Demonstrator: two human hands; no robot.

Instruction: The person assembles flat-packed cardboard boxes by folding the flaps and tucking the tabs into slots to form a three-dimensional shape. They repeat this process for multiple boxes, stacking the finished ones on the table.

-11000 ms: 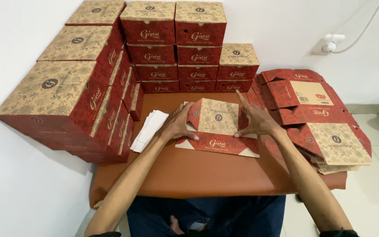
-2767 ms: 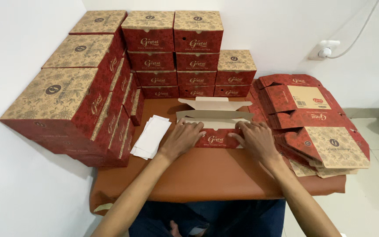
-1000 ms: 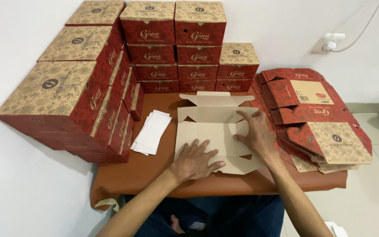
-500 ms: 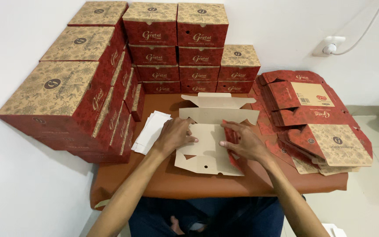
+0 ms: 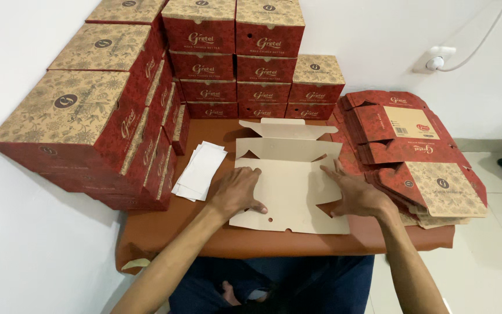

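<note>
The left hand (image 5: 236, 192) covers the near-left part of the flat carton (image 5: 289, 186), and the right hand (image 5: 358, 195) covers its right edge and side flap. Both forearms run out at the bottom edge. The stacked boxes (image 5: 88, 128) hide the table's (image 5: 164, 227) left and back edges; the top row is cut off by the upper edge. The pile of flat cartons (image 5: 413, 151) hides the table's right edge. The white papers (image 5: 200, 170) are too small to read; their far end slips behind the boxes.
</note>
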